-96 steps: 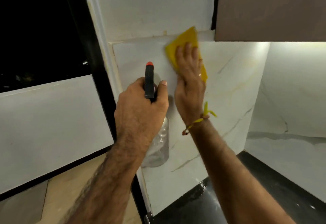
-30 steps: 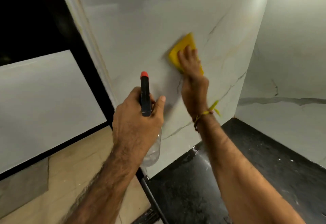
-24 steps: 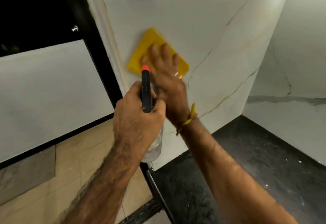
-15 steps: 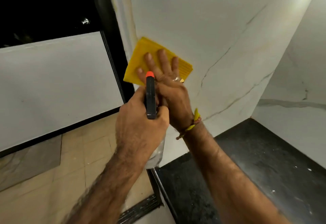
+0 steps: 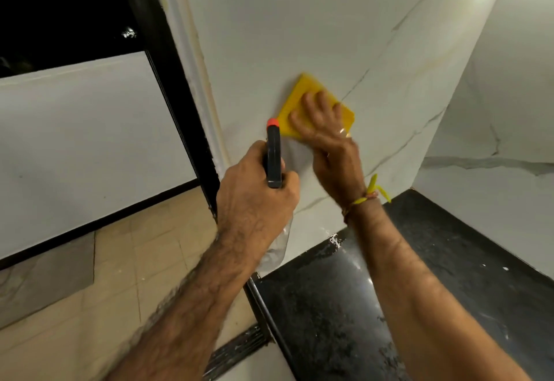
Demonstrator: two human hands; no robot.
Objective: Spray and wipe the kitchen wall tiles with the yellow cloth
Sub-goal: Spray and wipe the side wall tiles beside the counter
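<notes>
Nearest the camera, two bare forearms came up from the bottom of the frame. Left hand (image 5: 254, 198), center frame, gripped the spray bottle (image 5: 273, 159) by its neck, fingers curled round it; black sprayer head stuck up above the knuckles with its orange nozzle tip (image 5: 272, 123) pointing up toward the wall, clear bottle body showing below the hand. Just right of it, right hand (image 5: 326, 138) lay flat with fingers (image 5: 308, 105) spread and fairly straight, pressing the yellow cloth (image 5: 302, 96) against the wall tiles (image 5: 299, 36); a ring showed on one finger, slight motion blur on this hand. Yellow thread band (image 5: 370, 196) tied round the right wrist, loose ends sticking out. Cloth was folded, flat on the tile at center frame, slightly above and right of the nozzle tip, partly covered by the fingers. Black speckled tabletop (image 5: 449, 275) filled the lower right, meeting the white veined tiles at its back edges. Beige floor (image 5: 105, 275) at lower left. Black frame (image 5: 168, 81) ran diagonally left of the tiled wall, with a white panel (image 5: 75, 141) beyond it at left and darkness at upper left. A second tiled wall (image 5: 494, 111) stood at far right, forming the corner.
</notes>
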